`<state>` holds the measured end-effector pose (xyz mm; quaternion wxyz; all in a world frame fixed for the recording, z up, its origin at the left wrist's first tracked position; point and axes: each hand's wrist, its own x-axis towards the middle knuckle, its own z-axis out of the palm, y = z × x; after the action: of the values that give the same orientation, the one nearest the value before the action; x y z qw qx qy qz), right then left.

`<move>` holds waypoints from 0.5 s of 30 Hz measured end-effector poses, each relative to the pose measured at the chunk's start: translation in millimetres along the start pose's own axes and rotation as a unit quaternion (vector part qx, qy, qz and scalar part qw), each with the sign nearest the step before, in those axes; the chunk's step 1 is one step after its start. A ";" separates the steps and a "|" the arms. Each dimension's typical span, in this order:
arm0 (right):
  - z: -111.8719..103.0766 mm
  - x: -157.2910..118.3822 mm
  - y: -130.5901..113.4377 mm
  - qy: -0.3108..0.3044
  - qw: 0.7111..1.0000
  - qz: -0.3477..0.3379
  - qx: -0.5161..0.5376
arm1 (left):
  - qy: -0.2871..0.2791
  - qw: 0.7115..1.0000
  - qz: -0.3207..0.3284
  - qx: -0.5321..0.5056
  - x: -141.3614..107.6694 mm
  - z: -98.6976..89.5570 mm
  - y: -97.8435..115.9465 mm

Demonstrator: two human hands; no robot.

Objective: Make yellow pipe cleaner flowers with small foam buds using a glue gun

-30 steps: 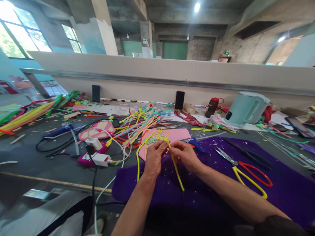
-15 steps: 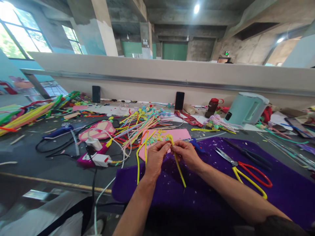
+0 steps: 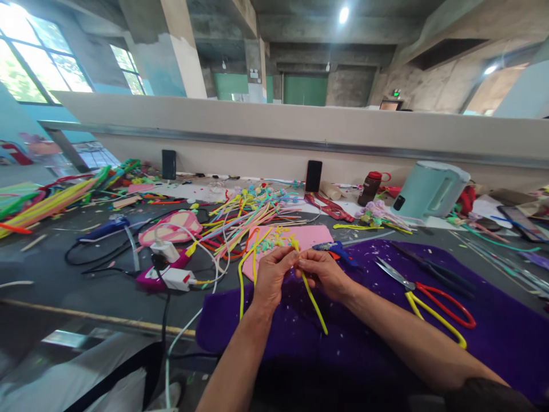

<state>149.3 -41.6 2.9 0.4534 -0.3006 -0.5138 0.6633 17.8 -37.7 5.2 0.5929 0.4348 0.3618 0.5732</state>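
Note:
Both hands meet over the purple cloth (image 3: 364, 343), fingers pinched together. Between them is a yellow pipe cleaner (image 3: 315, 306), its free end hanging down below my right hand (image 3: 323, 273) and a bent yellow tip showing above the fingers. My left hand (image 3: 273, 276) pinches it from the left; the exact grip point is hidden by the fingertips. Behind the hands lies a pink sheet (image 3: 315, 233) scattered with small yellow and teal pieces. More yellow pipe cleaners hang over its left side. A blue glue gun (image 3: 341, 252) lies just beyond my right hand.
Scissors with red and yellow handles (image 3: 429, 290) and dark pliers (image 3: 441, 272) lie on the cloth at right. Power strip (image 3: 150, 277) and cables are at left. A pile of pipe cleaners (image 3: 244, 217), a bottle (image 3: 369, 189) and a teal kettle (image 3: 431, 189) stand farther back.
The yellow pipe cleaner's upper loop has dropped lower behind the fingers, and its hanging end reaches slightly farther down and right. My hands stay nearly in place, my right fingers slightly shifted.

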 end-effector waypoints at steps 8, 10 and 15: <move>-2.0 0.8 4.3 -0.020 1.000 0.011 -0.001 | -0.006 1.000 0.017 0.005 2.4 -2.5 -2.5; -2.3 0.8 3.8 -0.020 1.000 0.009 -0.004 | -0.004 1.000 0.017 0.009 1.9 -1.8 -1.4; -2.0 0.2 2.7 -0.025 1.000 0.004 -0.013 | 0.013 0.999 0.032 0.024 1.3 -0.8 0.5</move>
<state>150.2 -40.8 -0.2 0.4341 -0.2918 -0.5325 0.6655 17.0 -36.4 5.4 0.5592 0.4528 0.3690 0.5883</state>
